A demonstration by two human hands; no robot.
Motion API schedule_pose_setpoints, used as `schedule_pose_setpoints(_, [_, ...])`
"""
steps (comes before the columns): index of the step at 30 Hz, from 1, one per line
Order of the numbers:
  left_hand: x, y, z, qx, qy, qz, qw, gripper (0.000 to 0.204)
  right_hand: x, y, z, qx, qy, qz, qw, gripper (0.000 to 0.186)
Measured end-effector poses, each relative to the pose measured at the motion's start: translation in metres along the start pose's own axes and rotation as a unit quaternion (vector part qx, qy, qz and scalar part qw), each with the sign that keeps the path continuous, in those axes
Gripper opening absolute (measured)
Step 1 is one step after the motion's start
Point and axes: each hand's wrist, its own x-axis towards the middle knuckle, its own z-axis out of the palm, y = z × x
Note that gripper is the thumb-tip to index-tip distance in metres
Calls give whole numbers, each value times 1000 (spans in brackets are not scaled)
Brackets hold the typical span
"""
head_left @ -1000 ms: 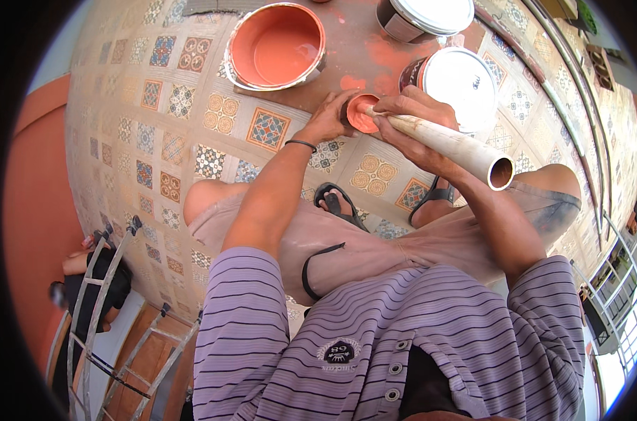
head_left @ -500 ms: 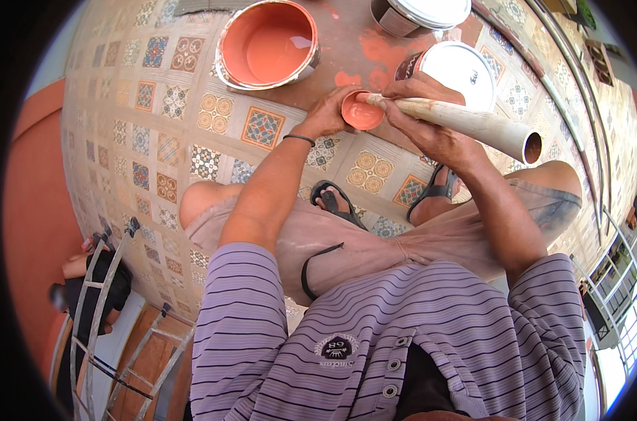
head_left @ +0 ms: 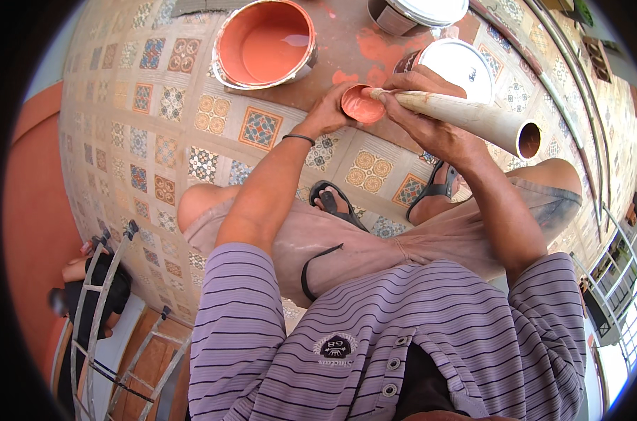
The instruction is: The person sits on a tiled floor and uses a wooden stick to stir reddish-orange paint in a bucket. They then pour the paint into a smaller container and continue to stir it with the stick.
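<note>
Right hand [head_left: 425, 130], closed, is gripping a long off-white hollow tube [head_left: 481, 119], its far end slanting leftward to the small round orange-coated cup [head_left: 362, 107] the curled left hand [head_left: 329, 112] is holding.

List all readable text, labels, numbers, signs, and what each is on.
Striped shirt: dark emblem with pale lettering and a number, upside down; not transcribed.
Nearer white lid: dark mark, too small to read.
Farther white-lidded bucket: side print too small to read.
</note>
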Motion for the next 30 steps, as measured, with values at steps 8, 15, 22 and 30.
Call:
schedule_pose_setpoints(8, [10,6,2,6,36,-25,999,104,-4,12,17,208,42,162,964,19])
schedule_pose_setpoints(15, [16,19,2,56,46,38,997,91,4,16,10,75,58,91,991,14])
schedule_pose_setpoints(22, [17,16,3,75,52,13,996,95,-1,16,15,206,58,176,961,20])
schedule_pose_setpoints(30, [0,54,-12,322,-10,-108,941,72,11,24,20,146,56,129,979,42])
